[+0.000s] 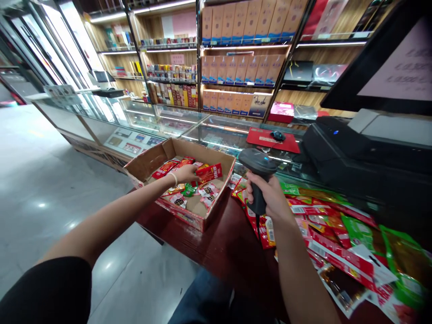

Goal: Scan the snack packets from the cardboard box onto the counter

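Over the cardboard box (192, 219), my left hand (186, 173) grips a red snack packet (209, 172) by its left end. Beneath it in the box lie several small red, green and pink-white packets (209, 192). My right hand (268, 193) is wrapped around the handle of a black barcode scanner (258, 163), held upright to the right of the box. A small blue light glows on the scanner's top, and its cable hangs down. Behind and beside my right hand, a pile of red and green snack packets (327, 220) covers the counter.
The box stands on a dark red wooden table (216, 256). A glass display counter (205, 128) runs behind it, bearing a red mat (259, 138) with a mouse (277, 135). At right stands a black checkout machine (340, 153) with a screen. Stocked shelves (236, 67) line the wall.
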Action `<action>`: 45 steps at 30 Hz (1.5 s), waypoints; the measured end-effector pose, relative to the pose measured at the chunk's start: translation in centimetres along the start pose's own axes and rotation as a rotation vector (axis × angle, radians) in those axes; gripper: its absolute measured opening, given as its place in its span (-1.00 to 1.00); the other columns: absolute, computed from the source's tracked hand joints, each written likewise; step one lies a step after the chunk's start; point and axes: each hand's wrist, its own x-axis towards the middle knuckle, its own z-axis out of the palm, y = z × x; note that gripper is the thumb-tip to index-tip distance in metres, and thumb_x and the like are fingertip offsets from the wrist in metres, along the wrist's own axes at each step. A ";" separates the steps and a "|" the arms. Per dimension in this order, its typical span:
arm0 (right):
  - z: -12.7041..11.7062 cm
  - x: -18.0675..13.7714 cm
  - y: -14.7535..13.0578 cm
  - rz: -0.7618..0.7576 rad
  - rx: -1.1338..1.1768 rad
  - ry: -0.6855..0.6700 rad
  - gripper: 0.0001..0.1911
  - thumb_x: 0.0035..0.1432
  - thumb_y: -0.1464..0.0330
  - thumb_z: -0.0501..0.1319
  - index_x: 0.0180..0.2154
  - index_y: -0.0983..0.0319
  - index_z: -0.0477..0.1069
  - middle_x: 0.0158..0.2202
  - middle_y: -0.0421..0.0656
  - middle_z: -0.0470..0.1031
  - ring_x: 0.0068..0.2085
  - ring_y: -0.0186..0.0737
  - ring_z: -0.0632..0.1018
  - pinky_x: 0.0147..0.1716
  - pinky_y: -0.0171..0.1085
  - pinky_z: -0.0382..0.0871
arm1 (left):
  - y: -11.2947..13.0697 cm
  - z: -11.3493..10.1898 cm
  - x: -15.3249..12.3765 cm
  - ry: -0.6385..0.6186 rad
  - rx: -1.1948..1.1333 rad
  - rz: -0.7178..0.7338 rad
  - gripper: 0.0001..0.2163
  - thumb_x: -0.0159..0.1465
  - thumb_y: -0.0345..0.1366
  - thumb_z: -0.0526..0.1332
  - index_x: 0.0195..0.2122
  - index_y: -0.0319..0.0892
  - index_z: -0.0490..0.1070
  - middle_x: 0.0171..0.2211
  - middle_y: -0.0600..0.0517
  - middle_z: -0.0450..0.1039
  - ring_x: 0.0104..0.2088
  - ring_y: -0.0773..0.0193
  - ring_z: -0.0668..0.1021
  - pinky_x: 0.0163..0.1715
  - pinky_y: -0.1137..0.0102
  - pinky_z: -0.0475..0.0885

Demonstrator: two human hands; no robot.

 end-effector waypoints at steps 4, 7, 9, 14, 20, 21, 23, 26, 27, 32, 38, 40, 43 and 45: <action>0.0 -0.8 -0.7 -0.004 0.023 0.009 -0.71 0.05 0.17 0.35 -0.37 0.21 0.35 -0.63 -0.31 0.33 -0.70 -0.40 0.35 -0.76 -0.41 0.26 | 0.5 -1.3 -1.9 -0.013 -0.372 -0.127 -0.77 -0.11 -0.27 0.43 -0.47 -0.21 0.45 -0.55 0.03 0.47 -0.55 0.25 0.51 -0.52 0.41 0.41; -0.1 -1.7 -1.3 -0.017 0.045 0.012 -0.71 0.03 0.18 0.35 -0.38 0.21 0.34 -0.64 -0.31 0.33 -0.71 -0.40 0.35 -0.77 -0.40 0.26 | 1.8 -1.5 -3.1 -0.043 -0.636 -0.154 -0.70 -0.07 -0.24 0.45 -0.34 -0.24 0.46 -0.42 -0.04 0.54 -0.47 0.25 0.57 -0.50 0.41 0.48; -0.3 -2.4 -1.7 -0.030 0.058 0.022 -0.71 0.03 0.18 0.35 -0.40 0.22 0.33 -0.65 -0.31 0.33 -0.72 -0.40 0.35 -0.77 -0.40 0.26 | 3.3 -1.5 -3.8 -0.053 -0.802 -0.127 -0.68 -0.04 -0.26 0.45 -0.30 -0.24 0.44 -0.36 -0.06 0.55 -0.45 0.27 0.58 -0.46 0.42 0.51; -2.3 -4.5 -2.6 -0.087 0.045 0.091 -0.72 0.04 0.18 0.35 -0.37 0.22 0.36 -0.64 -0.31 0.35 -0.72 -0.41 0.34 -0.77 -0.41 0.26 | 8.3 -0.5 -5.9 -0.100 -1.171 -0.081 -0.68 0.08 -0.37 0.38 -0.14 -0.23 0.39 -0.26 -0.10 0.56 -0.35 0.21 0.62 -0.36 0.37 0.57; -7.1 -7.4 -3.6 -0.118 0.000 0.206 -0.75 0.08 0.19 0.33 -0.35 0.21 0.37 -0.64 -0.32 0.35 -0.72 -0.39 0.35 -0.77 -0.41 0.26 | 15.1 3.6 -8.0 -0.330 -1.420 -0.090 -0.70 0.21 -0.41 0.22 -0.01 -0.25 0.34 -0.18 -0.16 0.54 -0.23 0.12 0.62 -0.26 0.26 0.56; -8.0 -7.9 -3.7 -0.126 -0.003 0.226 -0.76 0.08 0.20 0.32 -0.34 0.20 0.37 -0.64 -0.32 0.35 -0.72 -0.39 0.35 -0.77 -0.41 0.26 | 16.0 4.7 -8.1 -0.372 -1.453 -0.107 -0.71 0.22 -0.41 0.21 -0.01 -0.26 0.34 -0.18 -0.17 0.54 -0.23 0.12 0.62 -0.25 0.24 0.56; -9.7 -8.6 -3.7 -0.142 -0.010 0.255 -0.77 0.10 0.21 0.31 -0.34 0.20 0.37 -0.64 -0.32 0.35 -0.72 -0.39 0.35 -0.76 -0.40 0.26 | 17.5 7.3 -7.9 -0.432 -1.516 -0.140 -0.75 0.22 -0.41 0.19 -0.06 -0.27 0.36 -0.21 -0.15 0.53 -0.28 0.16 0.61 -0.27 0.25 0.54; -12.0 -9.2 -3.5 -0.155 -0.014 0.279 -0.78 0.11 0.21 0.30 -0.39 0.21 0.36 -0.63 -0.31 0.35 -0.72 -0.39 0.34 -0.76 -0.39 0.27 | 18.6 11.5 -7.0 -0.470 -1.637 -0.141 -0.84 0.19 -0.39 0.22 -0.19 -0.26 0.40 -0.31 -0.07 0.51 -0.39 0.28 0.56 -0.36 0.36 0.50; -12.6 -9.3 -3.3 -0.153 -0.010 0.281 -0.77 0.10 0.21 0.30 -0.41 0.21 0.35 -0.64 -0.30 0.34 -0.72 -0.39 0.33 -0.76 -0.39 0.27 | 18.7 12.8 -6.6 -0.474 -1.678 -0.127 -0.86 0.18 -0.37 0.24 -0.23 -0.26 0.40 -0.35 -0.03 0.48 -0.42 0.33 0.53 -0.39 0.40 0.47; -14.5 -8.9 -1.6 -0.111 0.002 0.302 -0.68 0.07 0.15 0.30 -0.50 0.23 0.32 -0.64 -0.30 0.32 -0.72 -0.41 0.33 -0.74 -0.40 0.28 | 18.2 17.8 -4.7 -0.455 -1.761 -0.067 -0.70 0.18 -0.05 0.28 -0.31 -0.21 0.39 -0.45 0.07 0.38 -0.51 0.41 0.43 -0.56 0.51 0.34; -15.2 -9.2 0.3 -0.074 -0.045 0.319 -0.65 0.07 0.14 0.30 -0.54 0.24 0.32 -0.65 -0.28 0.33 -0.71 -0.42 0.33 -0.74 -0.42 0.25 | 16.0 21.2 -2.9 -0.243 -1.615 0.016 -0.55 0.05 -0.32 0.42 -0.04 -0.09 0.35 -0.23 0.06 0.48 -0.34 0.37 0.53 -0.32 0.46 0.43; -15.3 -9.3 0.7 -0.050 -0.062 0.333 -0.62 0.09 0.13 0.29 -0.57 0.25 0.31 -0.66 -0.27 0.32 -0.72 -0.42 0.33 -0.75 -0.41 0.25 | 14.9 22.2 -2.5 -0.112 -1.517 0.010 -0.46 0.01 -0.33 0.43 0.04 -0.08 0.34 -0.15 0.01 0.50 -0.23 0.28 0.56 -0.19 0.37 0.44; -15.1 -9.2 1.2 0.009 -0.087 0.347 -0.61 0.09 0.11 0.28 -0.57 0.24 0.29 -0.66 -0.28 0.31 -0.72 -0.43 0.32 -0.74 -0.40 0.26 | 13.2 23.2 -1.9 0.046 -1.318 0.017 -0.53 0.02 -0.25 0.41 -0.02 -0.18 0.42 -0.12 -0.08 0.52 -0.15 0.16 0.57 -0.09 0.27 0.42; -14.9 -9.0 1.5 0.052 -0.106 0.343 -0.63 0.07 0.11 0.30 -0.52 0.22 0.28 -0.66 -0.30 0.30 -0.72 -0.43 0.31 -0.75 -0.41 0.25 | 12.3 23.7 -1.7 0.122 -1.234 0.025 -0.59 0.03 -0.22 0.40 -0.09 -0.22 0.46 -0.11 -0.11 0.53 -0.13 0.13 0.57 -0.07 0.24 0.42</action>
